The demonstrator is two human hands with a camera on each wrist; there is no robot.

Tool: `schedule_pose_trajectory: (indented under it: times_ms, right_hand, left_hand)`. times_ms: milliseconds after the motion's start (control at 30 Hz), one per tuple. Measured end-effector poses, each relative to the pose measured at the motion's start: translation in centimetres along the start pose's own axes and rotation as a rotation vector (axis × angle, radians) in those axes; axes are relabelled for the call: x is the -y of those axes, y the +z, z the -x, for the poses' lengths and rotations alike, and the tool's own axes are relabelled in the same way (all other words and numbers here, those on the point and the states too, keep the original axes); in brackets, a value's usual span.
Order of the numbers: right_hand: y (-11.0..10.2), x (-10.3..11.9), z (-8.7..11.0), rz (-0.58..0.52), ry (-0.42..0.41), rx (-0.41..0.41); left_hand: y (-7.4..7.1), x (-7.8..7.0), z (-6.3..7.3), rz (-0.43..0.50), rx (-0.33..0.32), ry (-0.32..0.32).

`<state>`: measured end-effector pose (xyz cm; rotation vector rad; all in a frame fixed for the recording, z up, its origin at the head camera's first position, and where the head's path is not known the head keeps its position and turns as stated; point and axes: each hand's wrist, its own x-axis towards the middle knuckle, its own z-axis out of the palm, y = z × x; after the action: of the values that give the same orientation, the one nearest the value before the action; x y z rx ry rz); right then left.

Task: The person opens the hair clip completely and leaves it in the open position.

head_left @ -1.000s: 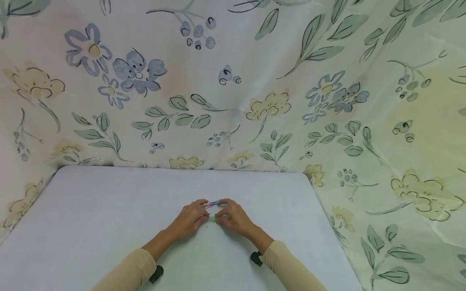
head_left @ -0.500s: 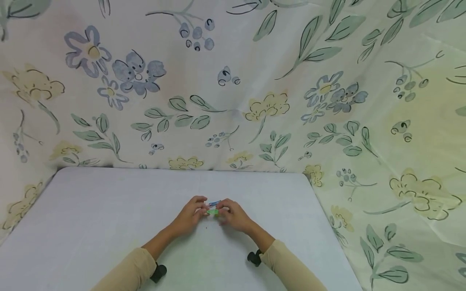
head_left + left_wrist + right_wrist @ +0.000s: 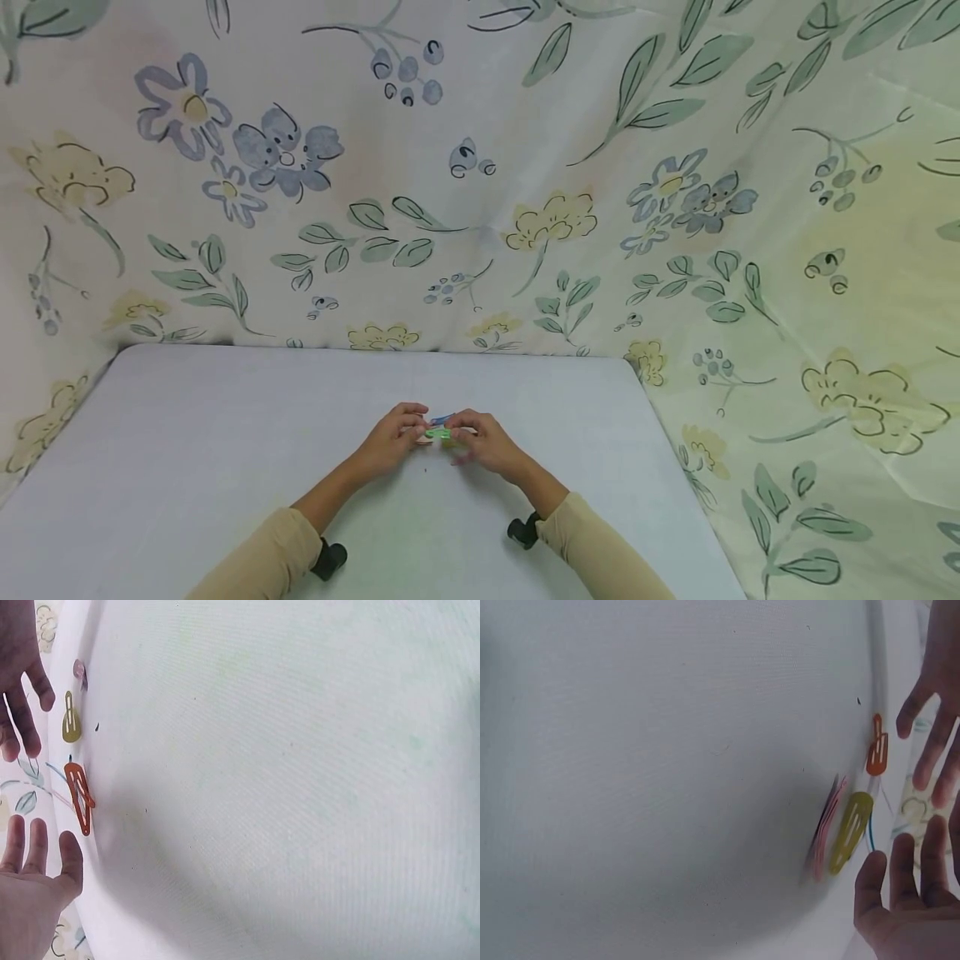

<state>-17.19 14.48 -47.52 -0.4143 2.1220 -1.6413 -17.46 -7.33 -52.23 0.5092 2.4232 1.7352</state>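
Note:
A bright green hair clip [image 3: 438,433] shows in the head view between the fingertips of my left hand [image 3: 388,442] and my right hand [image 3: 489,443]. Just beyond it is a blue clip [image 3: 442,419]. The wrist views show both hands with fingers spread and gently bent, tips facing each other, with no clip pinched. An orange snap hair clip [image 3: 78,799] is near my left fingertips. Beside my right thumb are an olive snap clip [image 3: 851,832] and a pink one [image 3: 830,829], seen edge-on. Whether any fingertip touches the green clip is unclear.
The white tabletop [image 3: 225,433] extends around the hands, with tiny dark specks on it. Floral fabric [image 3: 480,167] hangs behind and beside the table. Black wrist cameras [image 3: 328,560] sit under the forearms in beige sleeves.
The green clip has shifted slightly away from the person, towards the blue one. My left fingers have drawn a little away from the blue clip; olive and pink clips now show near my right hand.

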Motion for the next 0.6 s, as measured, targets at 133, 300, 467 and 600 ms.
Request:
schedule_pose_trajectory:
  times_ms: [133, 300, 467, 600]
  right_hand:
    - [0.0, 0.0, 0.0, 0.005, 0.002, 0.000]
    - [-0.1, 0.1, 0.0, 0.028, 0.009, -0.004]
    - [-0.2, -0.4, -0.4, 0.064, 0.002, 0.003]
    - [-0.4, -2.1, -1.1, 0.092, -0.007, -0.008]
  left_hand:
    - [0.0, 0.2, -0.1, 0.002, 0.003, -0.007]
    - [0.0, 0.1, -0.1, -0.002, 0.004, -0.008]
    - [-0.1, 0.0, -0.1, 0.010, 0.009, -0.009]
    - [-0.2, 0.0, 0.0, 0.020, 0.016, 0.003]
